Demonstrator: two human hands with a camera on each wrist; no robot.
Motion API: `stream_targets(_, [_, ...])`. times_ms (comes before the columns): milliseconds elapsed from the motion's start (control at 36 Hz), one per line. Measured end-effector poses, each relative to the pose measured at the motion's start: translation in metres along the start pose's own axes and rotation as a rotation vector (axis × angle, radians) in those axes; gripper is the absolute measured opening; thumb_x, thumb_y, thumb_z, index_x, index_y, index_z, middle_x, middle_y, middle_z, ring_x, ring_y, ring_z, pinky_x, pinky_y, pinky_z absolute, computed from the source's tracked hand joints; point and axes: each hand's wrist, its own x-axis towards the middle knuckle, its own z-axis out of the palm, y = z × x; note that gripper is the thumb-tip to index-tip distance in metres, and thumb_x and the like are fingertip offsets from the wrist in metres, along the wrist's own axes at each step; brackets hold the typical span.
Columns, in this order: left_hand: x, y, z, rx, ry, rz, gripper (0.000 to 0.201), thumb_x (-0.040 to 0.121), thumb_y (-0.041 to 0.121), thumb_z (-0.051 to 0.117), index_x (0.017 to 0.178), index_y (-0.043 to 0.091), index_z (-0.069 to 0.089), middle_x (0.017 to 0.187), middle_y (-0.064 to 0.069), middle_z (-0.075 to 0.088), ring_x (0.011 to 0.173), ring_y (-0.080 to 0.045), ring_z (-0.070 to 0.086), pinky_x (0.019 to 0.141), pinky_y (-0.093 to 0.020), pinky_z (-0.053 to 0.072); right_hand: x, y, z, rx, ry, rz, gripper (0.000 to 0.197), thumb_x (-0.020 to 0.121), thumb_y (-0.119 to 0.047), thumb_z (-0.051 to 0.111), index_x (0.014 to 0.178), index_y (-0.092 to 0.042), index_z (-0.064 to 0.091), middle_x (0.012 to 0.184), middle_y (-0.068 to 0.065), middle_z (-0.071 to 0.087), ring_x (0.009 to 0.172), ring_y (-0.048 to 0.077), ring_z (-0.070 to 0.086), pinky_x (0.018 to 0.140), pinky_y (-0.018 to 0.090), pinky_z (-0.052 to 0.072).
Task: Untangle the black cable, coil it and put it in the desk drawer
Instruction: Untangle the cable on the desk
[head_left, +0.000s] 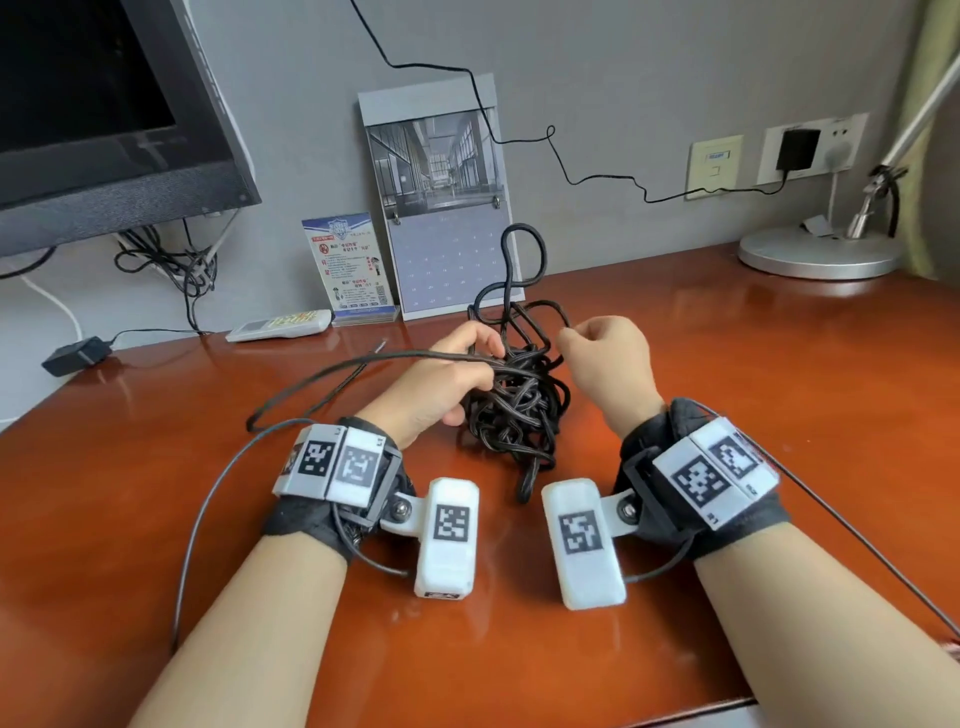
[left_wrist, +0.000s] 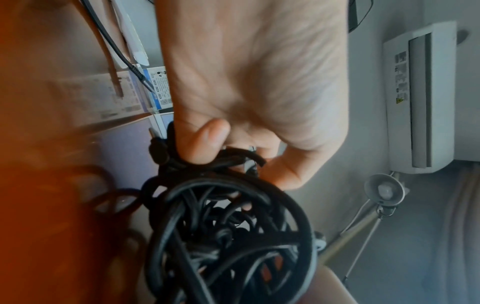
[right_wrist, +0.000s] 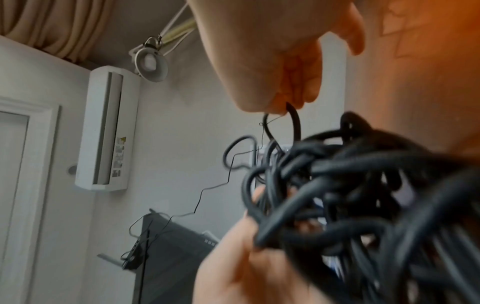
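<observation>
A tangled bundle of black cable (head_left: 519, 405) hangs between my hands above the brown desk (head_left: 727, 415). My left hand (head_left: 452, 379) grips the upper left of the tangle, fingers curled into the strands (left_wrist: 202, 148). My right hand (head_left: 602, 358) pinches one loop at the upper right of the cable (right_wrist: 293, 119). A tall loop (head_left: 524, 260) sticks up behind the bundle. One free length (head_left: 322, 384) trails left across the desk, ending in a thin plug tip (head_left: 382, 345). No drawer is in view.
A monitor (head_left: 104, 114) stands at the back left with cables under it. A remote (head_left: 280, 325), a card stand (head_left: 353, 270) and a calendar (head_left: 441, 197) line the wall. A lamp base (head_left: 821, 254) sits at the back right. A power adapter (head_left: 75, 356) lies at the left edge.
</observation>
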Motion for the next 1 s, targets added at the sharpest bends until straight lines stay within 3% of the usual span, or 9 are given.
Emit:
stream_targets(111, [0.0,-0.003,-0.003,-0.006,-0.033,0.003,0.023,0.062,0.01,0.044,0.075,0.028,0.049,0.079,0.007,0.043,0.062,-0.008,0.031,0.041,-0.02,0.019,0.011,0.007,-0.015,-0.034,0.138,-0.008,0.02,0.094,-0.017,0.046,0.086,-0.009,0.063,0.08,0.008,0.061,0.077,0.024,0.054,0.07,0.028,0.04])
stream_targets(167, [0.0,-0.005,-0.006,-0.035,-0.049,0.008,0.024,0.062,0.009,0.043,0.074,0.028,0.051,0.077,0.007,0.044,0.061,-0.007,0.033,0.041,-0.019,0.019,0.017,0.009,-0.023,0.061,0.177,0.03,0.021,0.094,-0.016,0.044,0.091,-0.007,0.063,0.082,0.012,0.065,0.076,0.028,0.064,0.077,0.038,0.053])
stream_targets(278, [0.001,-0.01,-0.009,-0.063,-0.026,0.01,0.021,0.061,0.009,0.042,0.071,0.026,0.05,0.062,0.018,0.044,0.059,-0.007,0.033,0.04,-0.019,0.019,0.013,0.006,-0.027,0.471,-0.056,0.191,0.015,0.097,-0.009,0.041,0.091,-0.006,0.055,0.073,0.005,0.06,0.045,0.013,0.052,0.07,0.039,0.056])
stream_targets(333, [0.002,-0.011,-0.01,-0.068,0.001,0.001,0.02,0.061,0.01,0.043,0.07,0.026,0.049,0.064,0.013,0.043,0.06,-0.008,0.032,0.039,-0.019,0.021,0.007,0.002,-0.024,0.626,-0.206,0.236,0.009,0.096,-0.005,0.043,0.097,-0.007,0.052,0.078,0.006,0.062,0.056,0.016,0.052,0.07,0.035,0.054])
stream_targets(417, [0.002,-0.015,-0.013,-0.1,0.018,-0.014,0.02,0.063,0.01,0.044,0.069,0.028,0.049,0.069,0.007,0.043,0.062,-0.009,0.035,0.038,-0.017,0.022,0.004,0.002,-0.018,0.7,-0.343,0.261,0.024,0.091,0.008,0.043,0.093,-0.013,0.053,0.091,0.008,0.065,0.07,0.016,0.057,0.066,0.025,0.05])
stream_targets(528, [0.001,-0.018,-0.014,-0.152,0.012,-0.011,0.018,0.063,0.008,0.043,0.076,0.021,0.045,0.061,0.013,0.048,0.053,-0.003,0.04,0.039,-0.018,0.019,0.0,0.004,-0.011,0.727,-0.418,0.266,0.026,0.09,0.013,0.046,0.091,-0.011,0.057,0.084,0.007,0.065,0.07,0.014,0.058,0.062,0.019,0.047])
stream_targets(694, [0.002,-0.014,-0.011,-0.126,-0.009,-0.013,0.017,0.064,0.009,0.045,0.072,0.025,0.047,0.072,0.005,0.046,0.062,-0.008,0.039,0.039,-0.018,0.024,0.001,0.005,-0.005,0.666,-0.244,0.203,0.026,0.094,0.007,0.046,0.077,-0.012,0.051,0.072,0.006,0.059,0.056,0.011,0.047,0.055,0.018,0.043])
stream_targets(889, [0.002,-0.009,-0.002,-0.121,-0.065,-0.003,0.015,0.068,0.012,0.048,0.074,0.025,0.05,0.073,0.008,0.046,0.069,-0.008,0.037,0.041,-0.018,0.028,0.015,0.01,-0.013,0.674,0.135,0.315,0.028,0.094,0.001,0.043,0.077,-0.019,0.049,0.08,0.005,0.055,0.064,0.011,0.046,0.057,0.021,0.039])
stream_targets(1000, [0.002,-0.01,-0.005,-0.122,-0.058,0.005,0.018,0.067,0.011,0.047,0.07,0.028,0.051,0.074,0.003,0.044,0.066,-0.01,0.037,0.04,-0.018,0.027,0.012,0.009,-0.016,0.798,0.036,0.39,0.015,0.097,-0.008,0.048,0.085,-0.014,0.055,0.078,0.003,0.056,0.057,0.01,0.039,0.055,0.022,0.037])
